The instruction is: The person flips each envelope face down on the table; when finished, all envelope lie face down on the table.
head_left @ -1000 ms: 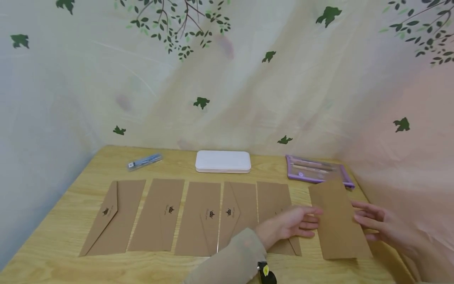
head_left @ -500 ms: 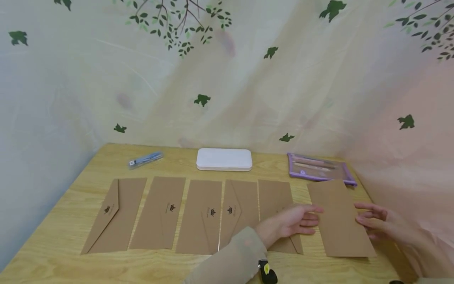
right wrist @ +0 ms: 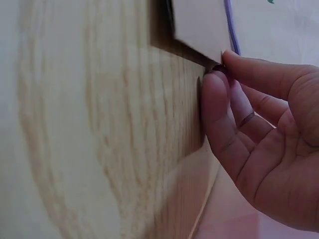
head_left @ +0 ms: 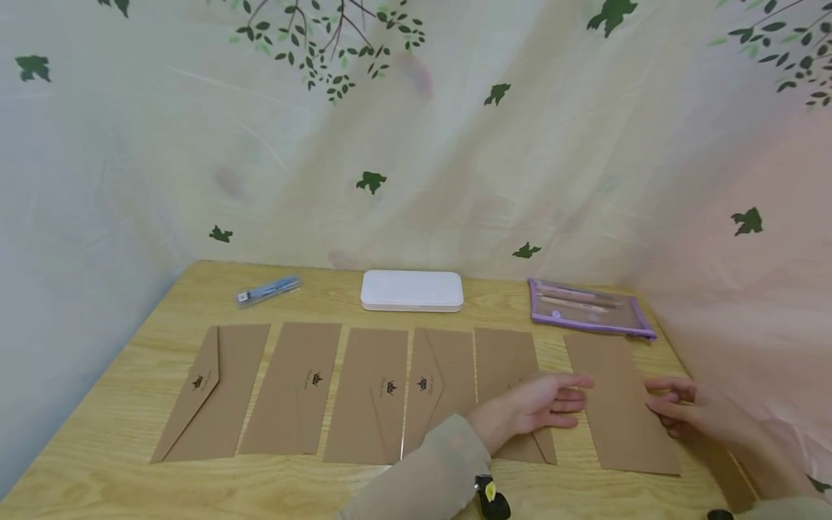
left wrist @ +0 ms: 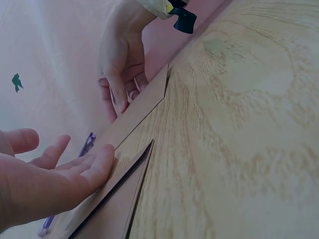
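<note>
A plain brown envelope (head_left: pixel 620 404) lies at the right end of the row, in front of the purple-edged pouch. Its right edge is pinched between the thumb and fingers of my right hand (head_left: pixel 695 408); the right wrist view shows the thumb tip (right wrist: pixel 229 57) right at that edge. My left hand (head_left: pixel 542 404) is open, fingers stretched toward the envelope's left side, the upper fingertip overlapping its edge in the head view. Beneath the left hand, a neighbouring brown envelope (head_left: pixel 503 350) is partly hidden.
Several brown envelopes with small crown prints, such as the leftmost one (head_left: pixel 240 397), lie side by side leftward. Behind them are a blue pen pack (head_left: pixel 268 291), a white case (head_left: pixel 412 290) and a clear pouch (head_left: pixel 591 308) holding pencils. A curtain backs the wooden table (head_left: pixel 97 433).
The rightmost envelope has come down from a tilted, raised position to lie flatter, its far edge lower and clear of the pouch. The right hand moved with it; the left stayed nearly still.
</note>
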Demonstrator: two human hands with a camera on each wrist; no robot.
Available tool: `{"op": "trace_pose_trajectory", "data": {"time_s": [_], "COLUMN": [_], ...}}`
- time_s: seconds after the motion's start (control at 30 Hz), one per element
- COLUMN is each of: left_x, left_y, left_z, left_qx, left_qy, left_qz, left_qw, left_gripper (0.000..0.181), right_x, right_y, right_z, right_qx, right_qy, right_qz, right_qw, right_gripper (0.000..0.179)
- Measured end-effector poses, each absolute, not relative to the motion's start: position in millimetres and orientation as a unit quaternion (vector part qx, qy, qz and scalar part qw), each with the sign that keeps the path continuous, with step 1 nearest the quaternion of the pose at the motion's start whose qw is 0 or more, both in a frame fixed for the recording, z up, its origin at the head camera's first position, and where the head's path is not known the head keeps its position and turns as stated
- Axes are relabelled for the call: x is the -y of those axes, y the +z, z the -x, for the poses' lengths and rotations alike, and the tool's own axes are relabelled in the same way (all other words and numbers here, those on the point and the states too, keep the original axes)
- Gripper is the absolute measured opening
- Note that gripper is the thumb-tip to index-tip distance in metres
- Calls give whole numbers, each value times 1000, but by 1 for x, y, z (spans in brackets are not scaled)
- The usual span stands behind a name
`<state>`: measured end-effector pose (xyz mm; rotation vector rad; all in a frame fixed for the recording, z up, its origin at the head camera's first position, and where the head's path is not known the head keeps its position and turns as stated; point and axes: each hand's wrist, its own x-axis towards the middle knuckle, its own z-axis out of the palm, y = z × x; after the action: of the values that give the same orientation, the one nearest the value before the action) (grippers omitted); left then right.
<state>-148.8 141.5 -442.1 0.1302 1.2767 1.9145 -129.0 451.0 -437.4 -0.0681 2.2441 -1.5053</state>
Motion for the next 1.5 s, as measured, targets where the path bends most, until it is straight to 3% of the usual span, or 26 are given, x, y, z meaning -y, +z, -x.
{"op": "trace_pose_trajectory", "data": {"time_s": [0.1, 0.17, 0.33, 0.47, 0.53, 0.87, 1.0, 1.13, 1.23, 1.5], "left_x": [-142, -142, -144, -145, -146, -128, -104, -76, -56, -23], "left_y": [-442, -442, -446, -448, -448, -435, -415, -405, -402, -407], "left_z": [148, 148, 147, 148, 148, 163, 176, 185, 188, 186], "left_qx": [-505, -502, -497, -491, -484, -485, -540, -591, -602, -593], "left_qy": [761, 763, 767, 772, 778, 789, 773, 746, 737, 736], "left_qz": [-50, -49, -51, -50, -45, -69, -105, -128, -136, -114], "left_qw": [405, 404, 403, 401, 398, 371, 317, 279, 277, 307], "left_gripper": [40, 40, 41, 42, 41, 43, 45, 46, 49, 53], "right_x": [-448, -446, -446, -449, -450, -441, -416, -383, -358, -310], "right_y": [-437, -436, -439, -442, -443, -428, -409, -393, -389, -397], "right_z": [129, 129, 130, 131, 132, 130, 128, 125, 125, 126], "right_qx": [-828, -839, -842, -825, -818, -835, -860, -879, -872, -818], "right_qy": [-515, -499, -497, -527, -537, -515, -488, -465, -475, -552], "right_qz": [-1, -10, -4, 10, 12, 22, 42, 74, 111, 130], "right_qw": [220, 218, 207, 205, 205, 194, 142, 80, 46, 98], "right_gripper": [56, 63, 57, 26, 21, 33, 33, 60, 66, 66]}}
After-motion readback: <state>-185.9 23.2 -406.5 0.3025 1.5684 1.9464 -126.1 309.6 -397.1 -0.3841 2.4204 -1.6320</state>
